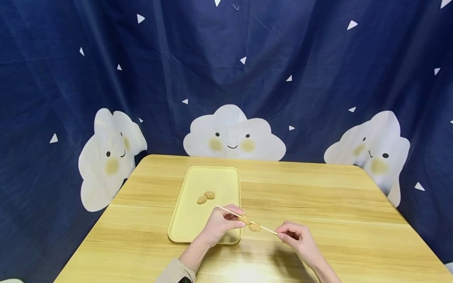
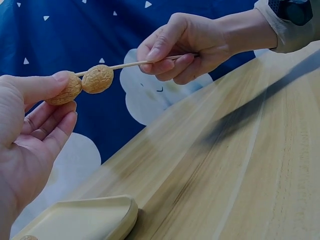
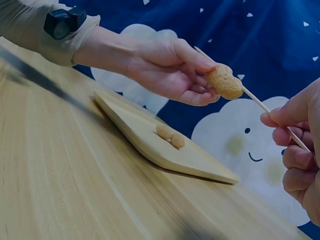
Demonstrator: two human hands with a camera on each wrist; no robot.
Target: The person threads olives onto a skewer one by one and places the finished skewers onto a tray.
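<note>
A thin wooden skewer (image 1: 267,229) runs between my two hands, over the table near the tray's right edge. Two brown, wrinkled meatball-like balls sit on it side by side. My left hand (image 1: 221,225) pinches the one nearer to it (image 2: 68,90) between thumb and fingers, and the skewer's tip (image 3: 199,51) sticks out beyond. The other ball (image 2: 98,79) lies just outside those fingers, toward the right hand. With thumb and fingertips, my right hand (image 1: 298,240) grips the skewer's opposite end. Two similar balls (image 1: 202,199) rest touching each other on the yellow tray (image 1: 216,177).
The rectangular tray has a low raised rim and lies left of centre on a wooden table (image 1: 318,192). Behind the table hangs a dark blue curtain (image 1: 269,51) printed with white clouds. A dark device (image 3: 64,22) is strapped over the left sleeve.
</note>
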